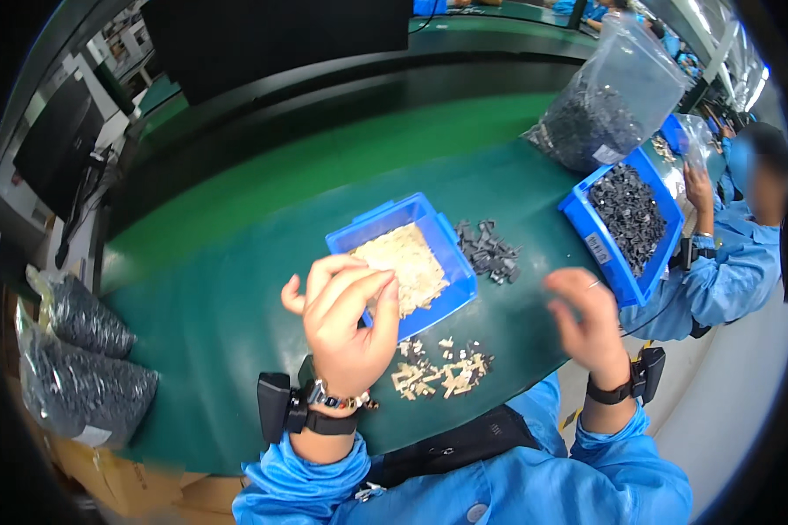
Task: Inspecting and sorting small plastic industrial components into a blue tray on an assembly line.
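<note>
My left hand (346, 319) is raised over the near left side of a blue bin (453, 302) of small cream-coloured pieces (410, 262). Its thumb and forefinger are pinched together; whatever is between them is too small to make out. To the right, my right hand (589, 319) hovers near the table's front edge, thumb apart from the curled fingers, and no object shows in it. A loose pile of small black pieces (488, 251) lies right of the bin. Nearer me, cream and black pieces (446, 372) are scattered together on the green table (236, 289).
A second blue bin (597, 249) full of black pieces stands at the right, before a large clear bag (617, 105) of black pieces. Filled bags (92, 385) sit at the left edge. A co-worker (735, 254) in blue works at the far right. A dark panel (276, 39) stands behind.
</note>
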### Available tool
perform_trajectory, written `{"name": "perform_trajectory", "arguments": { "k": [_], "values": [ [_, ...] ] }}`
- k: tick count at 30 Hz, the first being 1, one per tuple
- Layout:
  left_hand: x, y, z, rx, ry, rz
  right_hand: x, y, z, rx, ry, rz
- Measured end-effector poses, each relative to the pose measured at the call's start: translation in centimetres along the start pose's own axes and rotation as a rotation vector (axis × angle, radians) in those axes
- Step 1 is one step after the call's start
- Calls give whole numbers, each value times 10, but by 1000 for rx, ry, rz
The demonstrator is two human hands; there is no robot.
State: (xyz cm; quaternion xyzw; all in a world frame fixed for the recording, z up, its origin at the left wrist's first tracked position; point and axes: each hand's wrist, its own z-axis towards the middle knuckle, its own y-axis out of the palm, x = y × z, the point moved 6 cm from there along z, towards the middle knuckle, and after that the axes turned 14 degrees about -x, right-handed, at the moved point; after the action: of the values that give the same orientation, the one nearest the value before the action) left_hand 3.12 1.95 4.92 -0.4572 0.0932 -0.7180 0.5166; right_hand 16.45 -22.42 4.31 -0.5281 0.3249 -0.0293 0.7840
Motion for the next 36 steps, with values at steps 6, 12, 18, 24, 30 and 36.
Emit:
{"name": "perform_trajectory", "arguments": {
  "k": [6, 12, 18, 24, 30, 36],
  "values": [
    [-7, 3, -1, 8, -11, -7, -42, 64, 14, -303, -149, 79],
    [-7, 2, -2, 5, -15, -23, -60, 81, 24, -345, -165, 25],
    [-3, 1, -1, -7, 0, -34, -62, 87, 28, -380, -112, 6],
    [-5, 3, -1, -24, -1, -40, -67, 92, 26, -395, -178, 62],
    [-5, 2, 0, -7, 12, -52, -80, 97, 25, -426, -202, 84],
    [-7, 6, 0, -11, 2, -58, -88, 106, 25, -455, -237, 77]
  ]
}}
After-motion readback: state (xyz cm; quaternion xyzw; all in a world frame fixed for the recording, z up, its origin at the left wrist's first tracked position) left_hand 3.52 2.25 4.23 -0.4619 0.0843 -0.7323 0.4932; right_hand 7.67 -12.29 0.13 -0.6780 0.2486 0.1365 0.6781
